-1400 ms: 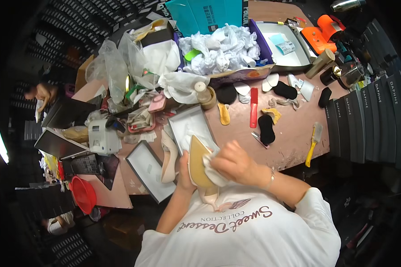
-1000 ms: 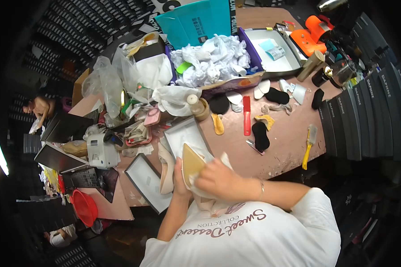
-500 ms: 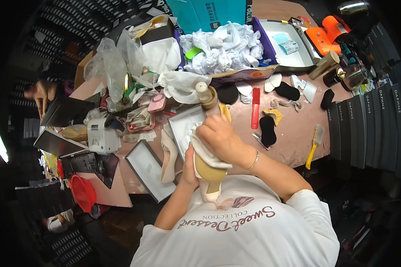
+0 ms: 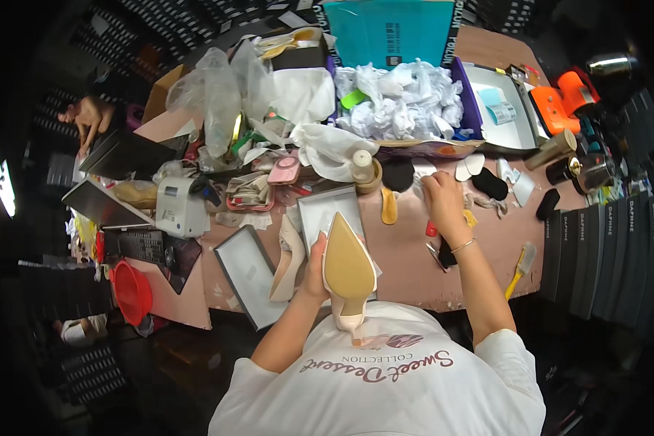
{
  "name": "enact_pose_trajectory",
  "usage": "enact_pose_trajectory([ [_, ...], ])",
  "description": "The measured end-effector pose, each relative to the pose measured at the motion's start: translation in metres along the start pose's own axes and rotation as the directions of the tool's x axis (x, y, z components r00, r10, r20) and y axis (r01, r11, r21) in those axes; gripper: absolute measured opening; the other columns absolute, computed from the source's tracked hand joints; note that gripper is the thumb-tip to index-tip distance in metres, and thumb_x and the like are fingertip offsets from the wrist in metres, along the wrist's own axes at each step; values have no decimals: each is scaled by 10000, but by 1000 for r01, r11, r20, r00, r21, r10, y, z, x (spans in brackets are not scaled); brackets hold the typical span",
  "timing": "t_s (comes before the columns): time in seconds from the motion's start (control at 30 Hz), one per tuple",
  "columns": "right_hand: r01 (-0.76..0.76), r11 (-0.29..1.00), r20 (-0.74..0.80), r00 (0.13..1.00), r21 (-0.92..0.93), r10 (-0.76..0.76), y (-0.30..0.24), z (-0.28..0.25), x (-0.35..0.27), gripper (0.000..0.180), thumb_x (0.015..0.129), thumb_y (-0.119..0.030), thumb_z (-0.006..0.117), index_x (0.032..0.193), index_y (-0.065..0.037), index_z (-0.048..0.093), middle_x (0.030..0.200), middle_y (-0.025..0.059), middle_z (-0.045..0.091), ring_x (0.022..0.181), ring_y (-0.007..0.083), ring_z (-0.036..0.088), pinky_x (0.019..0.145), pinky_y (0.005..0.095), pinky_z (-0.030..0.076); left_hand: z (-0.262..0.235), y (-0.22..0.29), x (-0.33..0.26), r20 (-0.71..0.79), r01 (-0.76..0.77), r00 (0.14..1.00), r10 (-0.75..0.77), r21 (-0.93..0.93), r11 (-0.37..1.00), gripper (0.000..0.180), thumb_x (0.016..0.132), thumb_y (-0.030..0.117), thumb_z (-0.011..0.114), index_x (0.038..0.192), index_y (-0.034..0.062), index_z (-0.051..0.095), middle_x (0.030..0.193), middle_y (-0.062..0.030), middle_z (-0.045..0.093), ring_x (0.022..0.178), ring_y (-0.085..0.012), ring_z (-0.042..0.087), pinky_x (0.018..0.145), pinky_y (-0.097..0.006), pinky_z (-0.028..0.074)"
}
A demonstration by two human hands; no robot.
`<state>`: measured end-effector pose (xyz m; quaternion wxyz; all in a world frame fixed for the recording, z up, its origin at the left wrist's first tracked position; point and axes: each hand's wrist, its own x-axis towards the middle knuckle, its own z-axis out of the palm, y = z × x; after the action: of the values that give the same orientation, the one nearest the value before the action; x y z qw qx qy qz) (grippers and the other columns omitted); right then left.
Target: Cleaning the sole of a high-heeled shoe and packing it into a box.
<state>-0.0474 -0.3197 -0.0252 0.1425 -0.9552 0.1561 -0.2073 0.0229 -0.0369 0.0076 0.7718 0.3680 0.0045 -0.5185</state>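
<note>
The shoe [image 4: 347, 272] is now being gripped sole-up by the left hand [image 4: 315, 267] alone, near the body; the right hand [image 4: 441, 198], released from it, is being stretched open-fingered to the table [image 4: 407, 269] clutter.

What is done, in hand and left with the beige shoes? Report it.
Done: both shoes sit outside the open white box. In hand: the left hand holds one beige high-heeled shoe sole up; the right hand reaches among loose pads on the table. Left: the second beige shoe lies by the box, untouched.
</note>
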Motion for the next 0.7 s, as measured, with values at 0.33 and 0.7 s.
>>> enact_pose_trajectory([
  [0.33,-716,104,679,591,690,-436,-137,18,-85,520,791,-212,786,1212,-5,563,1092,60,620,972,126,590,851,282,482,-1,31,1,-53,-295,954,297,39,955,727,942,649,280,1274,29,464,1075,-208,622,954,-268,640,813,-379,529],
  [0.7,-715,89,710,658,693,-250,-105,-13,-90,401,807,-91,750,1163,-21,581,1090,42,629,992,124,582,874,291,471,-153,-1,-43,-304,387,911,280,865,-321,763,745,204,694,1397,22,340,1333,-216,452,1215,-416,463,1000,-457,425],
])
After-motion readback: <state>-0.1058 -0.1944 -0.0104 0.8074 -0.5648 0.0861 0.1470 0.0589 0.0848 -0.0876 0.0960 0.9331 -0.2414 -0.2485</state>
